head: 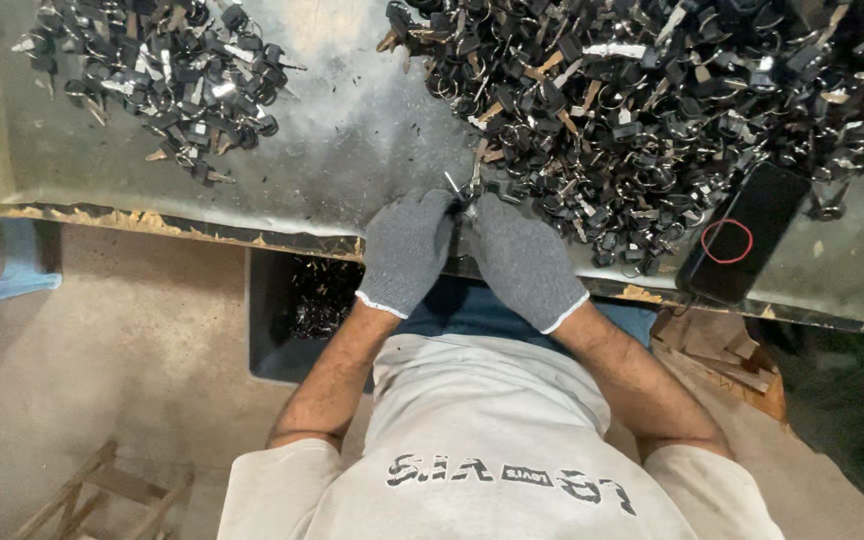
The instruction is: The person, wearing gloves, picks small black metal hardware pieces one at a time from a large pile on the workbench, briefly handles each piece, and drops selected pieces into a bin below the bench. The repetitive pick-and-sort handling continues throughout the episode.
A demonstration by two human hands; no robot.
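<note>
At the far left a blue ledge (pixel 2 270) sits below the tabletop (pixel 352 130), which is grey metal, scratched and speckled with small dark bits. On its upper left lies a small heap (pixel 157 75) of black-headed keys with rings. Below the tabletop's worn front edge, a dark bin (pixel 302 310) stands on the floor with more black pieces inside. Lower left on the floor is a wooden frame (pixel 102 495).

The left hand (pixel 407 250), in a grey knit glove, rests at the tabletop edge, curled inward. Pressed close against it is the right hand (pixel 522 260), gloved the same. The two hands are together, fingertips meeting around a small key (pixel 464 190) whose metal tip pokes up between them; which hand grips it I cannot tell. The key sits at the near fringe of the big heap (pixel 652 100), a wide spread of black keys, rings and tan tags covering the tabletop's right half.

Right of the hands a black phone (pixel 747 230) lies face up at the heap's edge. Wood scraps (pixel 727 355) lie below it.
</note>
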